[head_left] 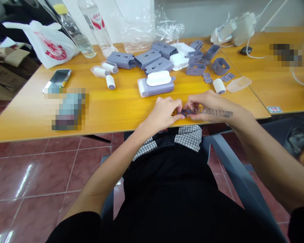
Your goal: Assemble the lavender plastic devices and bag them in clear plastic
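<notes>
- 2 hands, both the person's own, at the near edge of the yellow wood-grain table (111, 104): left hand (162, 113), right hand (205, 108).
- Fingers (179, 104) of both hands are curled and pinched together on 1 metal coil spring (212, 112) and 1 small grey part (183, 112), fingertips close together.
- The spring lies at the table's near edge, between the hands. Its free end runs toward 3 o'clock, in front of the right hand.

Clock positions below are from the hands, with 12 at the far table edge:
- 12 o'clock, just beyond the hands: 1 assembled grey perforated unit (155, 89) with a white bristle pad on top.
- 11 to 12 o'clock: 4 grey slotted housings (147, 58).
- 1 o'clock: 5 grey open frames (220, 66), with small flat grey plates (207, 78) among them; exact count unclear.
- 11 o'clock: 3 white rollers (110, 82), 2 of them in clear trays (97, 71).
- 1 to 2 o'clock: 1 white roller (219, 86), 1 translucent tray (239, 84).
- 10 o'clock: 1 phone (58, 78), 1 white plastic bag (45, 44).
- 11 o'clock, far edge: 2 plastic bottles (96, 27).
- 9 o'clock: 1 pixelated patch (66, 109), contents unreadable.
</notes>
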Motion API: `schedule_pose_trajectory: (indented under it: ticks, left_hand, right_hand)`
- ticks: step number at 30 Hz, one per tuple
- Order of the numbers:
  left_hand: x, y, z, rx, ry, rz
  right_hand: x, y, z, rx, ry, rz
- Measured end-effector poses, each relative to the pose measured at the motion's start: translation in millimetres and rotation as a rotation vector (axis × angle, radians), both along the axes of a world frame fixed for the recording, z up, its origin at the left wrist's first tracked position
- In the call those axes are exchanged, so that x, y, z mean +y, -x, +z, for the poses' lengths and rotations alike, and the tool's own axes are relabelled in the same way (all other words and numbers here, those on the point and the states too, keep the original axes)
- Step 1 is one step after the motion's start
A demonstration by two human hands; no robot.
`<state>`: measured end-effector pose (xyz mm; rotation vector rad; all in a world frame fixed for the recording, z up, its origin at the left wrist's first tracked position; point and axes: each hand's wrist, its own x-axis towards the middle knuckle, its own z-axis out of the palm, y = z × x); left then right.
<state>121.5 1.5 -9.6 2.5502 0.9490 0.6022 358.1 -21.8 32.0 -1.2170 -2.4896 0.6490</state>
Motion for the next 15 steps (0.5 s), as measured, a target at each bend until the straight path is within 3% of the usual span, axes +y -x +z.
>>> schedule_pose_trajectory:
  ticks: [7, 15]
  left_hand:
    - [1.5, -1.0, 1.2, -0.005, 0.011, 0.004]
    - [1.3, -3.1, 2.0, 0.002, 0.029, 0.02]
  right_hand:
    - [0.8, 0.1, 0.0, -0.128, -0.099, 0.025]
    - [1.3, 4.7, 0.8, -0.055, -0.102, 0.046]
